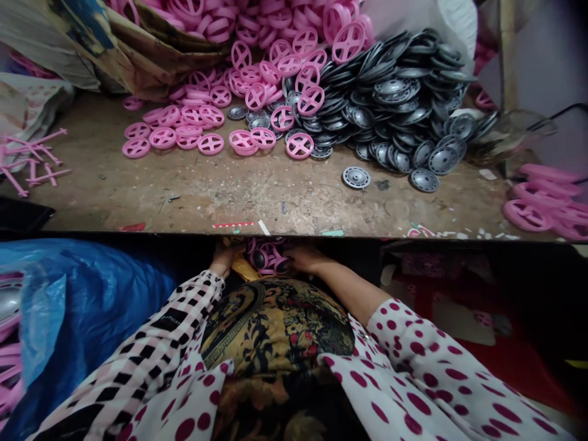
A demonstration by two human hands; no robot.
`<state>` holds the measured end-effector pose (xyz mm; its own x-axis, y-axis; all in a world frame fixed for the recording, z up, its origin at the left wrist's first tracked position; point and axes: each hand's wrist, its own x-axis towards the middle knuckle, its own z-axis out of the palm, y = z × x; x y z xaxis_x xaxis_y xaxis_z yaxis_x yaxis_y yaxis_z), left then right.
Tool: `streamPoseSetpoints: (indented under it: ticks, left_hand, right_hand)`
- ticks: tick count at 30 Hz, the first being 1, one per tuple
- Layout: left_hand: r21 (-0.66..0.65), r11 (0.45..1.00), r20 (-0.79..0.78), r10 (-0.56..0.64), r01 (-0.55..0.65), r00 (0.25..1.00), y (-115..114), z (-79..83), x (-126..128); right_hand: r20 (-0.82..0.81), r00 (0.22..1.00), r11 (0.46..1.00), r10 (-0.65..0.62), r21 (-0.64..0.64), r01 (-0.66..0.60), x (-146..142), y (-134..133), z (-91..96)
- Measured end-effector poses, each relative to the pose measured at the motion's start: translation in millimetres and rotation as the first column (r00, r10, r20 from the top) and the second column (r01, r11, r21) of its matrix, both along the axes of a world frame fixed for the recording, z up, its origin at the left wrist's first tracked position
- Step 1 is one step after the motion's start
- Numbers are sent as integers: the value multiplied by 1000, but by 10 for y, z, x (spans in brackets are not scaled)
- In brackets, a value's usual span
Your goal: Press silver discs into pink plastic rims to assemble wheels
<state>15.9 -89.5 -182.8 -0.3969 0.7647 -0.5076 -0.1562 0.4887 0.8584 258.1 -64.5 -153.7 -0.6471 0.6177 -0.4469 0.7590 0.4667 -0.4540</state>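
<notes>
Both my hands are low, at the shadowed gap under the table's front edge. My left hand (223, 258) is beside a piece of yellow sheet or bag (245, 264); its fingers are mostly hidden, so its grip does not show. My right hand (307, 258) reaches in from the other side, its fingertips hidden among pink plastic parts. Between the hands lie these pink wheel-like parts (271, 250), some with dark round centres. I cannot tell whether either hand holds one.
On the wooden table (193, 196) are heaped pink spoked rings (220, 96) and grey discs (395, 110). Pink sticks (37, 156) lie at the left, more pink rings (542, 199) at the right. A blue plastic bag (101, 306) stands lower left.
</notes>
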Motion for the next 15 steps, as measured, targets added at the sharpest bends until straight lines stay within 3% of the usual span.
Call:
streamPoseSetpoints:
  ticks: [5, 10, 15]
  left_hand:
    - [19, 999, -14, -37, 38, 999, 4, 8, 8]
    - [32, 996, -60, -81, 83, 995, 0, 24, 16]
    - [-9, 993, -180, -113, 113, 977, -3, -26, 0]
  right_hand:
    - [-1, 988, 986, -157, 47, 157, -23, 90, -116]
    - [-18, 941, 935, -338, 109, 338, -36, 185, -203]
    - [-53, 919, 902, -392, 176, 395, 19, 189, -223]
